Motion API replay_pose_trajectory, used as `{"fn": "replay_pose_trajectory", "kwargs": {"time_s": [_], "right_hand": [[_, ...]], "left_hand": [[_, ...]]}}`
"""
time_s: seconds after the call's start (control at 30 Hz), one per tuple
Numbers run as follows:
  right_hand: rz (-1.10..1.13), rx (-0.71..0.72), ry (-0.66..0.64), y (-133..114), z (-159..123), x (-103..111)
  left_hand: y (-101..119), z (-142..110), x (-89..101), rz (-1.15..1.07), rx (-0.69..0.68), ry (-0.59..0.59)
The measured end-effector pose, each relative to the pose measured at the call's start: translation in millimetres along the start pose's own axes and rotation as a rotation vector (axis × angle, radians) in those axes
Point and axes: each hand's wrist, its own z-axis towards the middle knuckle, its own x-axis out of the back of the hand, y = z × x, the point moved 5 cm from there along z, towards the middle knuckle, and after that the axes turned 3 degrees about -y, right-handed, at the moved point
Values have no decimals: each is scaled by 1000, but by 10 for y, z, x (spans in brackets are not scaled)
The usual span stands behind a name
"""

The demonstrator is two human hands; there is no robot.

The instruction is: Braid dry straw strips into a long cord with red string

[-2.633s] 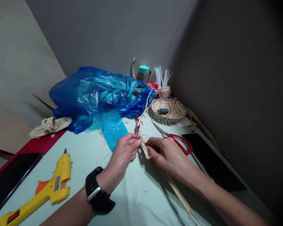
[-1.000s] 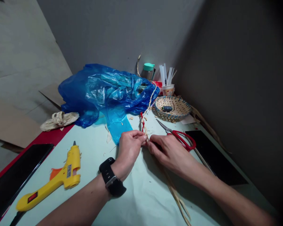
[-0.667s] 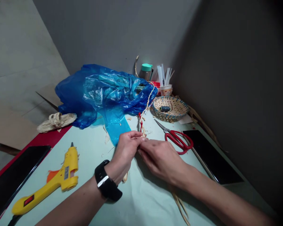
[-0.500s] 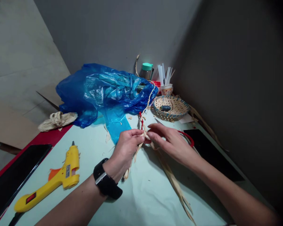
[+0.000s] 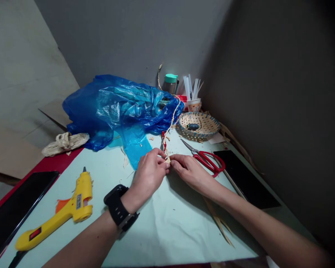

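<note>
A pale braided cord (image 5: 173, 118) runs from the blue bag down to my hands at the middle of the table, with a red tie (image 5: 163, 138) beside it. My left hand (image 5: 151, 168) is closed, pinching the cord's lower end. Close against it, my right hand (image 5: 188, 169) pinches the same end between thumb and fingers. The fingertips hide most of the gripped strands. Under my right forearm lies a loose, split dry strip (image 5: 216, 219). Red-handled scissors (image 5: 208, 158) rest just beyond my right hand, blades pointing away to the left.
A yellow glue gun (image 5: 79, 197) lies at left near a black flat panel (image 5: 22, 201). Behind are a bundle of pale fibre (image 5: 65, 144), a blue plastic bag (image 5: 114, 104), a woven basket (image 5: 203, 126), a cup of glue sticks (image 5: 194, 105) and a teal-lidded jar (image 5: 170, 83).
Both hands have drawn together, and my right fingers have closed onto the cord's end. My left wrist has turned. The scissors are now more exposed, and the strands hanging below my left hand no longer show.
</note>
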Motion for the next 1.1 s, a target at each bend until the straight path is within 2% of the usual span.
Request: {"fn": "replay_pose_trajectory", "kwargs": {"time_s": [0.23, 0.37, 0.5, 0.57, 0.63, 0.73, 0.87, 0.97, 1.0, 1.1], "right_hand": [[118, -13, 88, 53, 18, -8], [185, -3, 67, 66, 21, -20], [453, -38, 20, 61, 17, -15], [646, -126, -24, 80, 11, -31], [798, -228, -69, 98, 1, -55], [895, -291, -107, 102, -5, -78], [962, -273, -72, 117, 5, -85], [944, -249, -61, 136, 6, -102], [940, -244, -67, 140, 4, -113], [959, -195, -111, 126, 4, -147]], "left_hand": [[272, -86, 107, 394, -165, 65], [398, -171, 101, 559, -235, 43], [439, -347, -121, 796, -346, 33], [421, -445, -277, 875, -430, 31], [392, -513, -370, 884, -459, 68], [381, -522, -361, 807, -406, 73], [452, -354, -151, 620, -299, -92], [428, -145, 117, 338, -179, 44], [383, -82, 141, 226, -155, 37], [155, 34, -21, -228, 14, -224]]}}
